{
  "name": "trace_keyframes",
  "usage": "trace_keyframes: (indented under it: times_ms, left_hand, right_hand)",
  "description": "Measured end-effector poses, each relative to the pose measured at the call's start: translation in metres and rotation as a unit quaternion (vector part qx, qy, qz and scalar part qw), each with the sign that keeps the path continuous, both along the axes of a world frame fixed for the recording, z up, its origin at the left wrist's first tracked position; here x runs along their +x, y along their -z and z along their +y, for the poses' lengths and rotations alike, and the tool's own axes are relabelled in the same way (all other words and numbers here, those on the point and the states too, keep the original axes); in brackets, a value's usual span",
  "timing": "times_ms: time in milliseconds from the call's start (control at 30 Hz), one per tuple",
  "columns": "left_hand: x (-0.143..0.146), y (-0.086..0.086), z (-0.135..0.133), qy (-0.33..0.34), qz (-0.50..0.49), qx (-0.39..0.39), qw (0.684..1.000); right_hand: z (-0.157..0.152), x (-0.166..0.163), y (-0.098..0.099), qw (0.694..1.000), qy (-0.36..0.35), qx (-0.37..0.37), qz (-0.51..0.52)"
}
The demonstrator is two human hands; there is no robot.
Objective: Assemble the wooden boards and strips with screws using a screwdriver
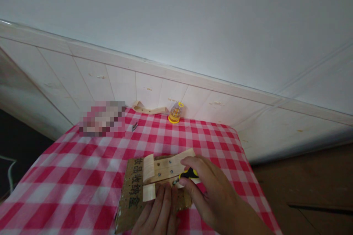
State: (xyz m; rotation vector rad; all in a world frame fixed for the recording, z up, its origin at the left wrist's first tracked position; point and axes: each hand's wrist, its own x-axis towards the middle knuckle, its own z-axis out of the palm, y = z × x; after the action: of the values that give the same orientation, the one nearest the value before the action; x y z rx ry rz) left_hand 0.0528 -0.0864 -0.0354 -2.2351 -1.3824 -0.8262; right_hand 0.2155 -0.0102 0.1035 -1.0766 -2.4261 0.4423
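Note:
In the head view my right hand [212, 187] is closed around a short screwdriver with a yellow and black handle [189, 173]. Its tip meets a screw in a pale wooden piece [149, 192] with a raised end. My left hand [161, 209] lies with its fingers extended over that piece, pressing on it and hiding much of it. Just behind is a similar wooden piece [164, 168], with several screws set in its face. Both pieces rest on a brown cardboard sheet [129, 183] with black handwritten characters and rows of small holes.
A red and white checked cloth [82, 176] covers the table. Near the wall stand a clear container with yellow ends [176, 113] and a curved wooden strip [149, 110]. A small metal part [135, 126] lies left of them, beside a blurred-out item [102, 119].

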Motion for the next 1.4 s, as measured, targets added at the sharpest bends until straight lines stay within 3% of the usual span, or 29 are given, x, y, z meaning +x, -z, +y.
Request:
trace_keyframes:
  times_ms: [133, 333, 567, 800, 1167, 1400]
  left_hand:
    - [-0.002, -0.004, 0.003, 0.008, 0.019, 0.019, 1.000]
    - [0.000, -0.006, 0.002, -0.006, 0.018, 0.013, 1.000]
    - [-0.003, -0.008, 0.003, 0.002, 0.056, 0.015, 0.998]
    - [-0.004, -0.003, 0.002, 0.004, 0.047, 0.017, 0.999]
    - [-0.008, 0.001, 0.001, 0.009, 0.030, 0.014, 0.999]
    - [-0.004, -0.001, 0.002, 0.010, 0.032, 0.014, 0.999]
  right_hand:
    - [0.001, 0.001, 0.000, 1.000, -0.005, 0.001, -0.007]
    - [-0.001, 0.000, -0.013, 0.998, -0.011, -0.055, 0.003]
    - [0.000, 0.005, -0.007, 0.996, 0.019, -0.086, 0.015]
    - [0.003, 0.002, -0.002, 0.998, -0.005, -0.048, 0.035]
    - [0.001, 0.001, -0.016, 0.996, -0.016, -0.086, 0.020]
    - [0.000, 0.005, -0.006, 0.997, 0.005, -0.079, 0.008]
